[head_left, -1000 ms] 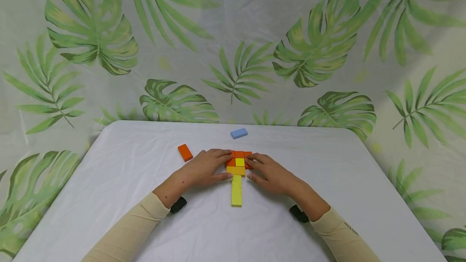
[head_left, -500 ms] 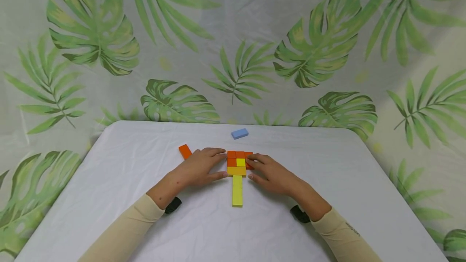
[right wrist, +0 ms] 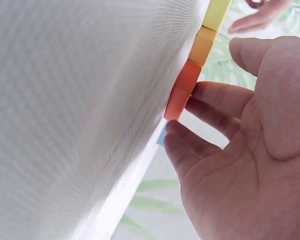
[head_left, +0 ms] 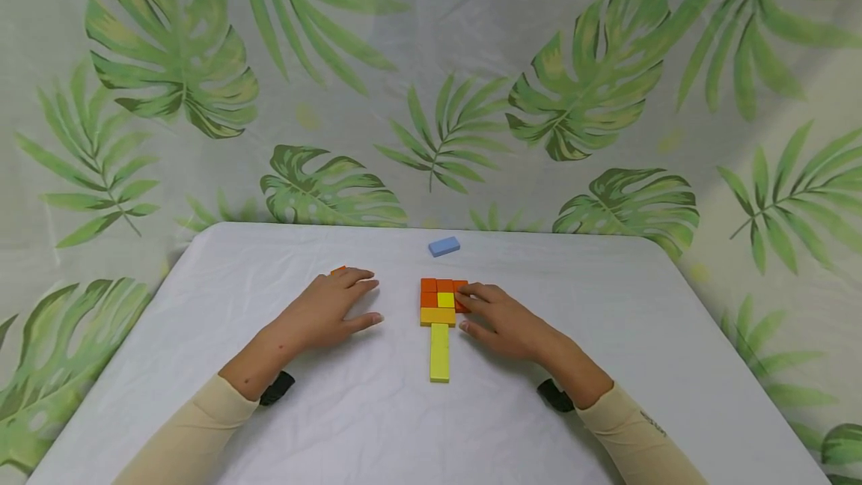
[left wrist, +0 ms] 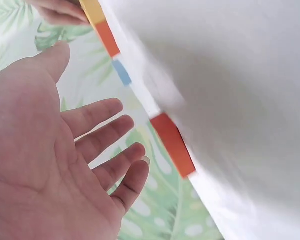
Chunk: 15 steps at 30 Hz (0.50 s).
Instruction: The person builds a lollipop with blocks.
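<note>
Flat coloured blocks form a figure mid-table: orange-red blocks [head_left: 429,286] on top and at the sides, a small yellow block [head_left: 445,300] among them, an amber block [head_left: 438,316] below, and a long yellow-green block [head_left: 440,352] like a stem. My right hand [head_left: 505,324] rests its fingertips at the right-hand orange block [right wrist: 184,90], fingers extended rather than wrapped round it. My left hand [head_left: 323,313], fingers spread and holding nothing, is left of the figure. It mostly covers a loose orange block [left wrist: 174,145] in the head view; the left wrist view shows a gap between them.
A blue block [head_left: 444,247] lies near the far edge of the white-covered table [head_left: 572,268]. Behind it hangs a leaf-patterned cloth [head_left: 458,58]. A dark wrist device [head_left: 555,396] shows under the right wrist, another under the left.
My left hand has left the figure and moved left, so it now covers most of the loose orange block. My right hand and the figure stay in place.
</note>
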Each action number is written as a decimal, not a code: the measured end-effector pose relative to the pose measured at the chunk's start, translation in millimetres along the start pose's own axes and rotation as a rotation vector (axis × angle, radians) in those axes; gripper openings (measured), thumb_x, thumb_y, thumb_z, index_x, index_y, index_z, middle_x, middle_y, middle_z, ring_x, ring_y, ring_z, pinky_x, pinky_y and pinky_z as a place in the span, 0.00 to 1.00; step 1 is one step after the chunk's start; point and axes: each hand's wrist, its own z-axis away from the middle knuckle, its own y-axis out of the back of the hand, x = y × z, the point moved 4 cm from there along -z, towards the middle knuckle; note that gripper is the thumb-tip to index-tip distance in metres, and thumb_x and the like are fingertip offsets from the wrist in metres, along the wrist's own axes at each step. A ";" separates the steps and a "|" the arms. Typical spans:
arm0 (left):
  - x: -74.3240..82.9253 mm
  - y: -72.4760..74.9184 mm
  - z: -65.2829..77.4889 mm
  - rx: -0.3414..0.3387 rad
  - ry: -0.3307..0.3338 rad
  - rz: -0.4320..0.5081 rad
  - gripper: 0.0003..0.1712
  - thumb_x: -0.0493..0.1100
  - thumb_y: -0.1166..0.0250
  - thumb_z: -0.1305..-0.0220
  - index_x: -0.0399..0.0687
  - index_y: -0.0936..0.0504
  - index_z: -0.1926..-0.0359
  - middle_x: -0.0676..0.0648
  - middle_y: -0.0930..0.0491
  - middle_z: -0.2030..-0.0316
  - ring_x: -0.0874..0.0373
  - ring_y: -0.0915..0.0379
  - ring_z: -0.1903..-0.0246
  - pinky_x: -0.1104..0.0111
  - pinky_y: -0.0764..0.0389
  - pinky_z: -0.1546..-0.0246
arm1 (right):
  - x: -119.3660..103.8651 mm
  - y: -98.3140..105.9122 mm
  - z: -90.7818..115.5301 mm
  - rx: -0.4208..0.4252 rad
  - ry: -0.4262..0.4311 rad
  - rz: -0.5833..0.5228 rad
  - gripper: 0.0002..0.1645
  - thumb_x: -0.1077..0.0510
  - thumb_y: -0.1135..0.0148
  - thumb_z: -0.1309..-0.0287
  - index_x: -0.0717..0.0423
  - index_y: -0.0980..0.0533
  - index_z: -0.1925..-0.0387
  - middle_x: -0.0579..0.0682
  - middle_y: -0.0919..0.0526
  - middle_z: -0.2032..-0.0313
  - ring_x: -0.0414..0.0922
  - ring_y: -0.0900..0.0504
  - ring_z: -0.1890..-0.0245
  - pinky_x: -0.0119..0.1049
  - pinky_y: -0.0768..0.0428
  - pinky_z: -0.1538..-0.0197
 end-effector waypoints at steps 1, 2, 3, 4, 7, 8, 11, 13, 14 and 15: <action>-3.3 2.5 3.5 0.006 0.015 0.004 0.40 0.66 0.36 0.26 0.45 0.25 0.26 0.44 0.29 0.26 0.43 0.36 0.25 0.37 0.34 0.30 | 0.0 0.0 0.0 0.001 0.001 0.001 0.38 0.44 0.40 0.22 0.57 0.33 0.21 0.53 0.34 0.22 0.55 0.36 0.22 0.53 0.34 0.23; -6.6 4.8 6.8 0.011 0.029 0.009 0.40 0.66 0.36 0.26 0.45 0.24 0.26 0.43 0.29 0.26 0.42 0.36 0.25 0.37 0.34 0.31 | 0.1 -0.1 -0.1 0.002 0.001 0.002 0.38 0.44 0.40 0.22 0.57 0.33 0.21 0.53 0.34 0.22 0.55 0.36 0.22 0.53 0.34 0.23; -9.7 7.0 10.1 0.018 0.042 0.012 0.39 0.66 0.35 0.26 0.44 0.24 0.27 0.42 0.29 0.26 0.41 0.36 0.25 0.36 0.34 0.31 | 0.1 -0.2 -0.1 0.002 0.001 0.003 0.38 0.44 0.40 0.22 0.57 0.33 0.21 0.53 0.34 0.22 0.55 0.36 0.22 0.53 0.34 0.23; -12.9 8.9 13.1 0.022 0.054 0.013 0.39 0.65 0.35 0.26 0.44 0.23 0.27 0.42 0.29 0.26 0.41 0.36 0.25 0.36 0.34 0.31 | 0.2 -0.2 -0.2 0.002 0.000 0.003 0.38 0.44 0.40 0.22 0.57 0.33 0.21 0.53 0.34 0.22 0.55 0.36 0.22 0.53 0.34 0.23; -20.4 12.2 20.6 0.032 0.076 0.019 0.33 0.64 0.34 0.26 0.46 0.19 0.33 0.41 0.27 0.28 0.40 0.35 0.26 0.37 0.32 0.34 | 0.7 -0.8 -0.3 -0.001 -0.005 0.004 0.38 0.44 0.40 0.22 0.57 0.33 0.21 0.53 0.34 0.22 0.55 0.36 0.22 0.54 0.34 0.23; -22.1 12.4 22.8 0.030 0.080 0.016 0.33 0.64 0.34 0.26 0.46 0.19 0.34 0.41 0.27 0.28 0.40 0.34 0.27 0.37 0.32 0.34 | 0.9 -1.0 -0.3 -0.002 -0.005 0.006 0.38 0.44 0.40 0.22 0.57 0.33 0.21 0.53 0.34 0.22 0.55 0.36 0.22 0.54 0.34 0.23; -24.9 11.2 27.4 0.010 0.093 0.005 0.33 0.64 0.35 0.26 0.45 0.19 0.34 0.39 0.27 0.28 0.39 0.34 0.27 0.37 0.31 0.35 | 1.3 -1.4 -0.3 -0.003 -0.006 0.009 0.37 0.44 0.40 0.22 0.57 0.33 0.21 0.53 0.34 0.22 0.55 0.36 0.22 0.54 0.34 0.23; -25.4 10.0 29.1 -0.005 0.102 0.003 0.36 0.64 0.35 0.26 0.43 0.20 0.31 0.38 0.28 0.27 0.38 0.34 0.27 0.36 0.32 0.34 | 1.3 -1.6 -0.4 -0.005 -0.004 0.008 0.37 0.44 0.41 0.22 0.57 0.33 0.21 0.53 0.34 0.22 0.55 0.36 0.22 0.54 0.34 0.23; -25.4 9.2 29.7 -0.009 0.103 0.001 0.37 0.64 0.35 0.26 0.42 0.21 0.30 0.37 0.29 0.27 0.38 0.34 0.27 0.36 0.32 0.34 | 1.2 -1.7 -0.6 -0.006 -0.003 0.007 0.37 0.44 0.41 0.22 0.57 0.33 0.21 0.53 0.34 0.22 0.55 0.36 0.22 0.54 0.34 0.23; -25.3 8.6 29.9 -0.012 0.104 0.003 0.38 0.64 0.35 0.26 0.42 0.22 0.30 0.37 0.29 0.27 0.38 0.34 0.26 0.36 0.32 0.34 | 1.0 -1.7 -0.8 -0.007 -0.004 0.005 0.37 0.44 0.41 0.22 0.57 0.33 0.21 0.53 0.35 0.22 0.55 0.36 0.22 0.54 0.34 0.23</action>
